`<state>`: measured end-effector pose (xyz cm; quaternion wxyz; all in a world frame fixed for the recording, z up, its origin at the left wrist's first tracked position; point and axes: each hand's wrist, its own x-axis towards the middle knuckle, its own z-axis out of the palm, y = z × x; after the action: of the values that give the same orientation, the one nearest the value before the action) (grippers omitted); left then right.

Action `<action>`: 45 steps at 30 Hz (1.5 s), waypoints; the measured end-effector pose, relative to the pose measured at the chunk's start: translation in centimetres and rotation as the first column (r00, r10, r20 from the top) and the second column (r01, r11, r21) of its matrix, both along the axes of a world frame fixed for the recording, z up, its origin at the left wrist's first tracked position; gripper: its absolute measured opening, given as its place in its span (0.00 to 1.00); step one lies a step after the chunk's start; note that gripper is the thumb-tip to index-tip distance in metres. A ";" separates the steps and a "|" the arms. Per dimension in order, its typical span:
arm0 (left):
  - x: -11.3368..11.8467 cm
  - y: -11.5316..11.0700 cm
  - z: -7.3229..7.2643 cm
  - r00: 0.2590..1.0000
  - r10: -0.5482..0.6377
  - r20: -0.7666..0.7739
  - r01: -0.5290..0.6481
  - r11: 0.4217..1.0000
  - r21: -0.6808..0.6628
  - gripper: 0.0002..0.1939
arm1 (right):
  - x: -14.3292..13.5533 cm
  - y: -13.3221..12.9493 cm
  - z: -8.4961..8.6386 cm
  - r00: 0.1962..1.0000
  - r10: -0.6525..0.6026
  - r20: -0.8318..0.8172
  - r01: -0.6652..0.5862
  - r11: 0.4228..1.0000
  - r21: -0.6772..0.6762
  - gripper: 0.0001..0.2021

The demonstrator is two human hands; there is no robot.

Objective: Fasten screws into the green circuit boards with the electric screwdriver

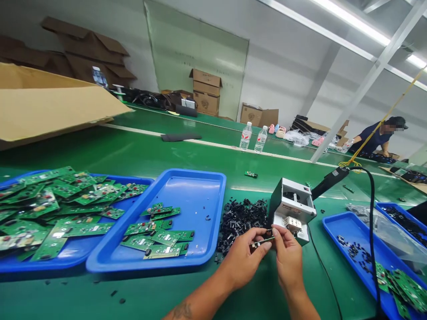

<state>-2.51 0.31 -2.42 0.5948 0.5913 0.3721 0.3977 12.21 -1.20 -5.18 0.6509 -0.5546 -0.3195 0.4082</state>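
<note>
A narrow green circuit board (262,242) is gripped between the thumb and fingers of my left hand (245,255). At the board's right end, the fingertips of my right hand (288,255) are pinched together. What they hold is too small and too covered to make out. Just behind both hands stands a white and black benchtop machine (293,209) with a red switch. Left of it lies a heap of small black parts (243,215), close to my left hand. Several circuit boards lie in the blue tray (203,178) further left.
Another blue tray (150,181) at far left is piled with boards. On the right, a blue tray (328,222) holds black parts and boards, beside a black cable (372,213). Two water bottles (246,137) stand behind. A person (373,138) works at far right.
</note>
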 end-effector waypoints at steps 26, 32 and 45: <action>-0.8 0.2 0.8 0.973 -0.078 -0.219 0.076 0.997 -0.017 0.08 | 2.1 -1.4 2.9 0.913 0.332 0.236 -0.295 0.939 -0.180 0.22; -0.8 0.0 1.2 0.961 -0.077 -0.265 0.091 0.995 0.041 0.12 | 2.4 -1.6 3.1 0.897 0.401 0.186 -0.371 0.911 -0.178 0.22; -0.4 -1.0 0.5 0.959 0.018 -0.282 0.046 0.975 0.216 0.11 | 4.5 -3.2 1.9 0.798 0.371 0.475 -0.280 0.926 -0.254 0.25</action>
<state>-2.92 -0.70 -1.95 0.4691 0.7070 0.4024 0.3438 16.70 -4.43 -3.23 0.4114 -0.6332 -0.5364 0.3769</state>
